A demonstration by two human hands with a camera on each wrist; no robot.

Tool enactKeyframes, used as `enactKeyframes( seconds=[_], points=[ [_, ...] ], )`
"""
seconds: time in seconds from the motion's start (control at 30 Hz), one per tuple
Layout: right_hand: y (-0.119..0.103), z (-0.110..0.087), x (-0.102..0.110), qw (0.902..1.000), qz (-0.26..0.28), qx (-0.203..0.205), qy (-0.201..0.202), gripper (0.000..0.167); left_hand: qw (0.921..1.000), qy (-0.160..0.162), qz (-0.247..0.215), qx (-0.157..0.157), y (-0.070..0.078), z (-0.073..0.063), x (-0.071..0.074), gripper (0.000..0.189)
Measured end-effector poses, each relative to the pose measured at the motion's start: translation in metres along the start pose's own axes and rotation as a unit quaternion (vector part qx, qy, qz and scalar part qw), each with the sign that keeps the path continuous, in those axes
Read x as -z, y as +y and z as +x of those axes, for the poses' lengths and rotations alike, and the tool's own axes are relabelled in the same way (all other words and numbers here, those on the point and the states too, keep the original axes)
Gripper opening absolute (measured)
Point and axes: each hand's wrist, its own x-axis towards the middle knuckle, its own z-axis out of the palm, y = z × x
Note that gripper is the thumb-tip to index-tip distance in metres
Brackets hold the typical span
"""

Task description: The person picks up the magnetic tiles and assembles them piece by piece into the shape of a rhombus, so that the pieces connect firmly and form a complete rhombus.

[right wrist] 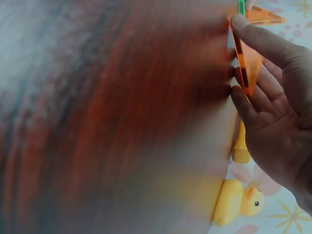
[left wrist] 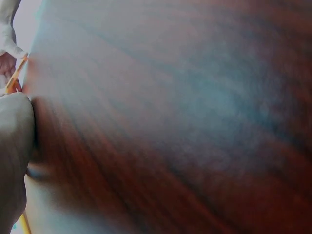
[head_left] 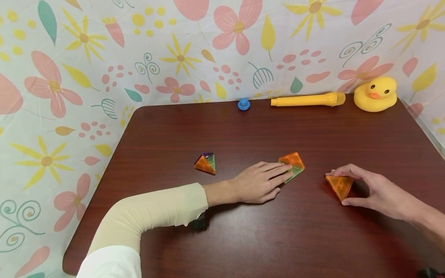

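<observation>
In the head view my left hand (head_left: 259, 182) lies palm down with fingers extended. Its fingertips rest on a flat piece made of an orange tile (head_left: 292, 159) and a green tile (head_left: 295, 173), both translucent; the hand covers part of it. To the right, my right hand (head_left: 379, 191) pinches an orange triangular magnetic tile (head_left: 341, 186) between thumb and fingers. In the right wrist view that orange tile (right wrist: 252, 56) appears nearly edge-on, gripped by the right hand (right wrist: 287, 105). Left of my left hand stands a small pyramid (head_left: 206, 164) of orange, green and purple tiles.
Along the back edge of the brown table (head_left: 167, 135) are a small blue duck (head_left: 244, 104), a yellow toy microphone (head_left: 306, 100) and a large yellow duck (head_left: 375, 94). A flower-patterned cloth (head_left: 208, 46) hangs behind the table and at its sides.
</observation>
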Motion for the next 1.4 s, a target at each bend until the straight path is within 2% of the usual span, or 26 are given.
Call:
enactKeyframes(
  seconds=[0.13, 0.47, 0.63, 0.8, 0.97, 1.13, 1.27, 1.4],
  points=[
    [0.000, 0.005, -0.001, 0.9985, -0.041, 0.008, 0.036, 0.084, 1.0000, 0.004, 0.004, -0.001, 0.000, 0.000, -0.001, 0.059],
    [-0.001, 0.015, -0.004, 0.9980, 0.017, 0.012, 0.060, 0.070, 0.9999, 0.012, 0.003, -0.002, -0.001, 0.000, -0.002, 0.058],
    [-0.001, 0.018, -0.002, 0.9983, 0.043, 0.010, 0.038, 0.061, 0.9999, 0.013, 0.001, -0.004, 0.000, 0.000, -0.002, 0.058],
    [-0.003, 0.021, 0.003, 0.9990, 0.042, 0.010, 0.011, 0.055, 0.9998, 0.016, 0.002, -0.007, 0.000, -0.001, -0.003, 0.058],
    [-0.009, 0.028, 0.003, 0.9980, 0.061, 0.004, 0.018, 0.051, 0.9999, 0.010, 0.006, -0.004, -0.001, -0.001, -0.004, 0.058],
    [-0.014, 0.038, 0.001, 0.9969, 0.069, 0.028, 0.026, 0.055, 1.0000, 0.004, 0.003, -0.002, 0.000, -0.001, -0.003, 0.059],
    [-0.020, 0.046, 0.003, 0.9957, 0.080, 0.045, 0.015, 0.057, 1.0000, 0.005, -0.001, 0.000, 0.000, -0.001, -0.002, 0.059],
    [-0.024, 0.052, 0.003, 0.9953, 0.090, 0.034, 0.010, 0.053, 1.0000, 0.006, 0.000, 0.001, 0.000, -0.001, -0.001, 0.059]
  ],
)
